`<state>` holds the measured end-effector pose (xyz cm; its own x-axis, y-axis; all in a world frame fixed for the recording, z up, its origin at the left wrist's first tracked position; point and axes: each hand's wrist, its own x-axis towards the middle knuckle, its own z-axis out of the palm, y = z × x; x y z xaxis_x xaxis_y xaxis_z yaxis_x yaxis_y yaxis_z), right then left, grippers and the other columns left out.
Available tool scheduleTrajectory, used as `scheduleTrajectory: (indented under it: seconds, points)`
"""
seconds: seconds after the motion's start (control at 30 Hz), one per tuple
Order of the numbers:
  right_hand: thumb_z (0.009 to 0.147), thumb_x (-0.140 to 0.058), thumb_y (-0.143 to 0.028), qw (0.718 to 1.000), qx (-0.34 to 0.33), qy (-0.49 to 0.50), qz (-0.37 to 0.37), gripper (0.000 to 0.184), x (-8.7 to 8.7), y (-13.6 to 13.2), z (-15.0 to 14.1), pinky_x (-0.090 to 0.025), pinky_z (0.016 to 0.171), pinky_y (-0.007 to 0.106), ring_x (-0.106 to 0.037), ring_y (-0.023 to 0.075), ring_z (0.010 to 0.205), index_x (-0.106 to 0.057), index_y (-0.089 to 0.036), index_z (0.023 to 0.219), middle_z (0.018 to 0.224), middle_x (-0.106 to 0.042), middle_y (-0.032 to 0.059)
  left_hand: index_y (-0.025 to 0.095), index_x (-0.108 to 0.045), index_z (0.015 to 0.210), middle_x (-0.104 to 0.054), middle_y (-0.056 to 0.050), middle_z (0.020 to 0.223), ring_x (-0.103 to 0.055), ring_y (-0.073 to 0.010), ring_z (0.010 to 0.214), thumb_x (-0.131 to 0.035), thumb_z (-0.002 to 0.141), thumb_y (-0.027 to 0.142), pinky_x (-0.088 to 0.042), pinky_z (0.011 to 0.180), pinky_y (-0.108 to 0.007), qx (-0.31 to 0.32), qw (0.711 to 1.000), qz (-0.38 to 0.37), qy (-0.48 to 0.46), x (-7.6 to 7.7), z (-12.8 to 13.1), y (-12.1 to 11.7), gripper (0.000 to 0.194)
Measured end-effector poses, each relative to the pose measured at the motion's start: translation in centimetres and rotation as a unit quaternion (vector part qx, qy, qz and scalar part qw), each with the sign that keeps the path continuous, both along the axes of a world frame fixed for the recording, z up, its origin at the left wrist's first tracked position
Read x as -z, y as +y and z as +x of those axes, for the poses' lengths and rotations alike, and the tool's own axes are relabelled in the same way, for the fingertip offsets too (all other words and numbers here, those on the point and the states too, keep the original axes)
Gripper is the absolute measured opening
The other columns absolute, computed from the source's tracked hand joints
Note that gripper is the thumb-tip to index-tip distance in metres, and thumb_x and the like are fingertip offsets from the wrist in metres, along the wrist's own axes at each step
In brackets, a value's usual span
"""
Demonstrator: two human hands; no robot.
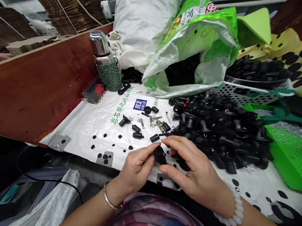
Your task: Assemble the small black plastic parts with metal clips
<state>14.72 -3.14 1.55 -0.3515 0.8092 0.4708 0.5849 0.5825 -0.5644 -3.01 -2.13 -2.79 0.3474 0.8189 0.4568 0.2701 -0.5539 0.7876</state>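
Above the white sheet (87,122), the left hand (136,166) pinches a black part (159,156) while the right hand (195,168), fingers parted, curves beside it, contact unclear, apparently close handling that calls for a steady left grip.

reddish-brown wooden board (37,93) at left; tied brown stacks (50,9) beyond; white-covered table (79,124).

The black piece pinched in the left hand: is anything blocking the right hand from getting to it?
Nothing visible is. The left hand holds the black piece up, and the right hand is open right beside it. The pile of black parts lies beyond, not between them.
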Motion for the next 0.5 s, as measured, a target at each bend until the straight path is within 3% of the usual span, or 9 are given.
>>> scheduleTrajectory:
  seconds: [0.07,0.17,0.3,0.5]
  points:
    - [0.080,-0.059,-0.031,1.000,-0.005,-0.023,-0.012,0.047,0.05,-0.13,0.10,-0.049,0.079,0.034,-0.057,0.0213,0.094,-0.046,-0.013,0.122,0.111,-0.058,0.0133,0.018,-0.052,0.121,-0.065,-0.008,0.111,-0.063,-0.0150,0.097,-0.048,0.085,0.010,-0.050,0.084,-0.023,-0.002,1.000,-0.022,-0.011,0.13,0.04,-0.11,0.037]
    - [0.081,-0.058,-0.025,0.999,0.006,-0.019,-0.040,0.044,0.35,-0.33,-0.03,-0.049,0.075,0.033,-0.059,0.0180,0.081,-0.046,-0.013,0.122,0.098,-0.063,0.0099,0.019,-0.050,0.123,-0.065,-0.007,0.111,-0.062,-0.0149,0.099,-0.047,0.086,0.011,-0.049,0.086,-0.024,0.008,0.999,-0.036,-0.014,0.33,0.27,-0.26,0.038]
    - [0.080,-0.056,-0.019,0.998,0.023,0.005,-0.066,0.044,0.55,-0.49,-0.32,-0.049,0.069,0.030,-0.057,0.0146,0.071,-0.045,-0.014,0.123,0.089,-0.063,0.0062,0.016,-0.042,0.128,-0.067,-0.008,0.100,-0.065,-0.0139,0.085,-0.044,0.087,0.011,-0.052,0.077,-0.025,-0.003,0.998,-0.057,0.000,0.52,0.65,-0.29,0.040]
    - [0.082,-0.054,-0.021,0.997,0.016,-0.029,-0.063,0.036,0.14,-0.50,-0.16,-0.048,0.066,0.032,-0.055,0.0158,0.068,-0.051,-0.013,0.117,0.078,-0.060,0.0041,0.013,-0.057,0.105,-0.069,-0.008,0.085,-0.065,-0.0162,0.075,-0.044,0.086,0.012,-0.052,0.067,-0.027,-0.046,0.989,0.090,0.106,0.31,0.82,-0.17,0.023]
